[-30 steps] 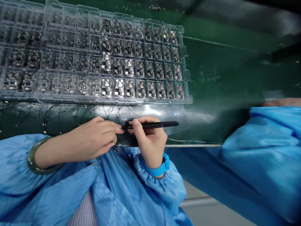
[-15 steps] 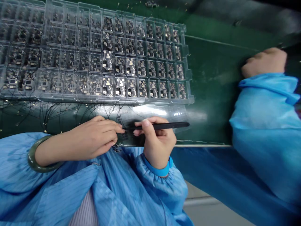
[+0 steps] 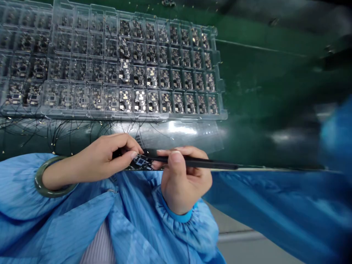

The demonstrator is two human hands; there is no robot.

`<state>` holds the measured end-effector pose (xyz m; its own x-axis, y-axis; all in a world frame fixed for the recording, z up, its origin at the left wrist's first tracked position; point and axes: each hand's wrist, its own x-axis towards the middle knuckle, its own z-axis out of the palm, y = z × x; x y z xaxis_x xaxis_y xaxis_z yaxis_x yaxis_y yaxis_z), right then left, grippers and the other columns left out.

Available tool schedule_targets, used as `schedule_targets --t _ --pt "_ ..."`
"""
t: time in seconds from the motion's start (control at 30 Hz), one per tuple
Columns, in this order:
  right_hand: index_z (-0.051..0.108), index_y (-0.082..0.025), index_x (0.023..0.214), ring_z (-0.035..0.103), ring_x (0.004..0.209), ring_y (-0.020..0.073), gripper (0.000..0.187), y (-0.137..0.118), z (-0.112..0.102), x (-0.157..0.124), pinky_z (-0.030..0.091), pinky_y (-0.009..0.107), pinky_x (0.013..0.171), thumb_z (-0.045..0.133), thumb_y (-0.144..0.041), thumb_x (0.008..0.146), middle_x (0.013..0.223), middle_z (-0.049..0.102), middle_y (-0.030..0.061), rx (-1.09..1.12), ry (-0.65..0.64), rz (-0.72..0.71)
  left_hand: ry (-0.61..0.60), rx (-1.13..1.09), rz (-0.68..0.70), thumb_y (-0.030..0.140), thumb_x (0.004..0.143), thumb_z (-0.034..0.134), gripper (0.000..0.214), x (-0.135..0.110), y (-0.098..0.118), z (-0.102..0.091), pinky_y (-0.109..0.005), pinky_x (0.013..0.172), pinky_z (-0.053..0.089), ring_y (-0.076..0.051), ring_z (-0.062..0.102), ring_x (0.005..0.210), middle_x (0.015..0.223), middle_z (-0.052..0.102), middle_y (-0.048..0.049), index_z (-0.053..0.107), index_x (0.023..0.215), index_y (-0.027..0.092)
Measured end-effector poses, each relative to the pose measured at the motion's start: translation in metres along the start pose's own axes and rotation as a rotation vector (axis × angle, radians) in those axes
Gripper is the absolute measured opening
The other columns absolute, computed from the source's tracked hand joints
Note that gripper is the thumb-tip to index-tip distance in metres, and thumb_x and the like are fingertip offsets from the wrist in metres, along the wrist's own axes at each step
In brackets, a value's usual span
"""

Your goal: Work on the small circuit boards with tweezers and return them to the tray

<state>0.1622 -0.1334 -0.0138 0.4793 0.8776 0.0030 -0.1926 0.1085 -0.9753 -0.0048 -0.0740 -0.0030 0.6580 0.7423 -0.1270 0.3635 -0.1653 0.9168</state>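
Left hand (image 3: 107, 161): we pinch the small circuit board (image 3: 140, 162) by its edge, face exposed.
Right hand (image 3: 184, 179): we grip the black tool (image 3: 203, 162) pen-style for control, tip at the board.

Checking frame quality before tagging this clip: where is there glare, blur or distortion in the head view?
Head view: sharp on the left hand pinching the small board and the right hand holding the black tool; white glare on the clear plastic sheet below the parts tray; the blue sleeve at right is smeared by blur; the tray's left end is soft and its edges bow.
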Motion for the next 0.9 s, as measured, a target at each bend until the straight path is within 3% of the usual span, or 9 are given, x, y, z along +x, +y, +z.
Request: schedule_targets --t 0.53,0.73,0.9 --pt "0.06 -0.024 0.091 0.069 0.049 0.0115 0.011 0.014 0.004 0.001 0.061 0.019 0.046 0.07 -0.025 0.084 0.074 0.074 -0.0053 -0.09 -0.023 -0.053 0.014 -0.025 -0.033 0.023 0.093 0.049 0.015 0.0 0.001 0.0 -0.019 0.058 0.042 -0.008 0.054 0.067 0.087 0.066 -0.0012 0.062 0.091 0.016" --pt "0.063 -0.024 0.089 0.072 0.059 0.0124 0.01 0.017 0.004 0.0 0.062 0.02 0.048 0.07 -0.021 0.083 0.076 0.07 -0.004 -0.157 0.003 -0.171 0.006 -0.033 -0.053 0.024 0.093 0.049 0.015 0.0 0.0 0.0 -0.02 0.057 0.041 -0.009 0.054 0.067 0.086 0.065 -0.0016 0.062 0.091 0.016" --pt "0.065 -0.025 0.093 0.07 0.065 0.012 0.018 0.024 -0.001 -0.002 0.06 0.024 0.057 0.07 -0.013 0.08 0.08 0.069 -0.003 -0.248 -0.046 -0.309 -0.001 -0.095 -0.076 0.025 0.093 0.048 0.015 0.0 -0.001 0.001 -0.02 0.055 0.042 -0.007 0.052 0.062 0.084 0.062 -0.0012 0.06 0.09 0.016"
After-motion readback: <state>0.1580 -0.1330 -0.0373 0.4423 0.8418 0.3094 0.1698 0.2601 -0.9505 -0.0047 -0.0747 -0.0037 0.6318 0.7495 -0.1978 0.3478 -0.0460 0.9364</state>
